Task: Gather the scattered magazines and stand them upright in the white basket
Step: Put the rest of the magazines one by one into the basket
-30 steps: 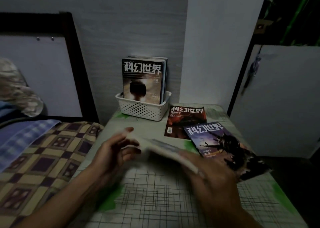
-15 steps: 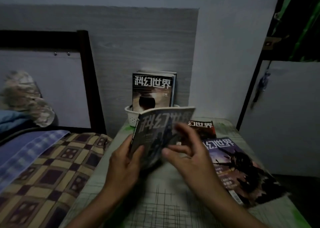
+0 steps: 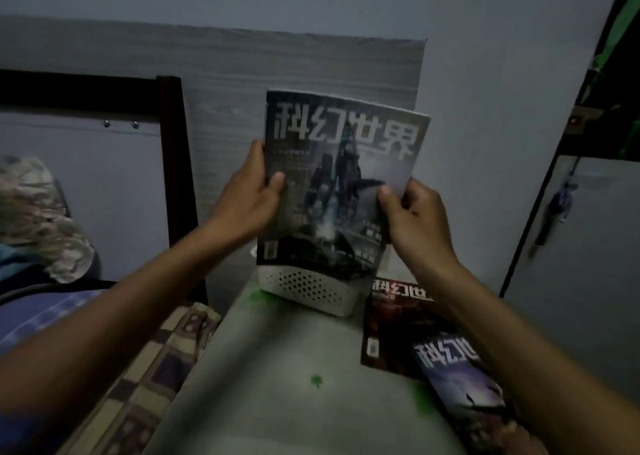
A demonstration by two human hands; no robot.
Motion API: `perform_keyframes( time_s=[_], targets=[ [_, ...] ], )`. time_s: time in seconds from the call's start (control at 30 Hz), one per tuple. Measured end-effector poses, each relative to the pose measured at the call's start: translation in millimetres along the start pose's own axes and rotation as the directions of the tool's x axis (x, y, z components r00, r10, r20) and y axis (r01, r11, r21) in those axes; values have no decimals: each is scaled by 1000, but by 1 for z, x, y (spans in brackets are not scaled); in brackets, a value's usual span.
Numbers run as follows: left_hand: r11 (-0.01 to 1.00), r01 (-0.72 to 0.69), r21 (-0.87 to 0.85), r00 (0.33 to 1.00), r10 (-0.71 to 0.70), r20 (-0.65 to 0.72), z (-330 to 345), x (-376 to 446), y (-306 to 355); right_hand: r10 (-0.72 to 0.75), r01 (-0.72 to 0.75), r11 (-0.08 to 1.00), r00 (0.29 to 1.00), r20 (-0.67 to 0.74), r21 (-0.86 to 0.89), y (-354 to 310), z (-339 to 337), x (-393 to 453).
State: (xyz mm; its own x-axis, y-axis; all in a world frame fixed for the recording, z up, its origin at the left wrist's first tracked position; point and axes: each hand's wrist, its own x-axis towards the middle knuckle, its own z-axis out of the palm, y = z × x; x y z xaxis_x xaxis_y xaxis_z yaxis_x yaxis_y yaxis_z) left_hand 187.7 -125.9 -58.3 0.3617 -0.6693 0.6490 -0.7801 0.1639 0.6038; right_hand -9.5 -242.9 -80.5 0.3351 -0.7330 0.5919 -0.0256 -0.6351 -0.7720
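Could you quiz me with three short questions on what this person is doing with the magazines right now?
1. True or false: the gray-cover magazine is held upright over the white basket.
2. How many magazines lie flat on the table? A) none B) two C) four
3. Fill in: the left hand and the right hand grip the held magazine by its two ____ edges.

Key:
1. True.
2. B: the red-cover magazine and the purple-cover magazine, which overlaps it.
3. Side.

both arms reach forward and up; left hand (image 3: 247, 198) and right hand (image 3: 417, 222) each grip with thumb in front, fingers (image 3: 258, 153) curled behind.
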Motion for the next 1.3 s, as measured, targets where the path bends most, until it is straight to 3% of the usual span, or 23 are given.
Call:
perform_keyframes(
  time_s=[0.13, 0.3, 0.47, 0.57, 0.67, 0.7, 0.77, 0.83, 0.9, 0.97, 1.03, 1.07, 1.13, 1.2, 1.23, 1.27, 1.3],
  targets=[
    [982, 169, 87, 977, -154, -150, 28, 64, -48, 47, -44, 985, 999, 17, -168, 29, 42, 57],
    [946, 325, -4, 945, -324, -41, 67, 60, -126, 115, -111, 956, 993, 0, -272, 92, 72, 64],
    [939, 345, 2, 939, -345, -3, 86, 41, -166, 3, -12, 942, 1000, -27, -336, 134, 88, 53],
    [913, 407, 29, 913, -406, -28, 96, 33, -169, 126, -126, 924, 992, -22, -362, 148, 89, 52],
    [850, 512, 122, 853, -487, -185, 110, 18, -151, 285, -275, 901, 958, -20, -336, 144, 75, 46],
    [848, 508, 151, 852, -468, -236, 114, 7, -139, 263, -251, 916, 965, -5, -313, 141, 62, 37],
    [916, 366, 162, 913, -319, -255, 125, -26, -113, 183, -168, 946, 983, 26, -276, 140, 26, 11],
    [973, 178, 144, 983, -170, -68, 141, -71, -80, 154, -120, 924, 986, 68, -362, 150, -23, -19],
    [981, -23, 195, 957, -35, 287, 162, -118, -39, 253, -137, 822, 958, 138, -553, 164, -79, -42],
    [910, -336, 243, 779, 123, 614, 191, -152, -6, 486, -233, 635, 862, 146, -736, 171, -133, -55],
    [858, -443, 261, 631, 92, 770, 215, -171, 18, 630, -265, 451, 771, 93, -852, 177, -175, -66],
    [850, -433, 299, 620, 40, 784, 223, -175, 25, 677, -260, 384, 732, 78, -886, 180, -190, -75],
    [865, -357, 353, 647, -44, 761, 236, -179, 33, 757, -252, 315, 648, 82, -915, 187, -210, -94],
    [947, -152, 282, 655, -118, 747, 239, -183, 40, 781, -254, 321, 616, 104, -912, 186, -218, -111],
    [981, 50, 188, 655, -174, 735, 238, -183, 44, 776, -267, 349, 619, 118, -898, 181, -220, -116],
    [946, 321, 54, 631, -256, 733, 235, -181, 50, 766, -283, 392, 627, 140, -875, 176, -222, -120],
    [797, 591, -121, 599, -334, 727, 232, -177, 57, 758, -304, 437, 631, 165, -846, 170, -221, -123]
  ],
)
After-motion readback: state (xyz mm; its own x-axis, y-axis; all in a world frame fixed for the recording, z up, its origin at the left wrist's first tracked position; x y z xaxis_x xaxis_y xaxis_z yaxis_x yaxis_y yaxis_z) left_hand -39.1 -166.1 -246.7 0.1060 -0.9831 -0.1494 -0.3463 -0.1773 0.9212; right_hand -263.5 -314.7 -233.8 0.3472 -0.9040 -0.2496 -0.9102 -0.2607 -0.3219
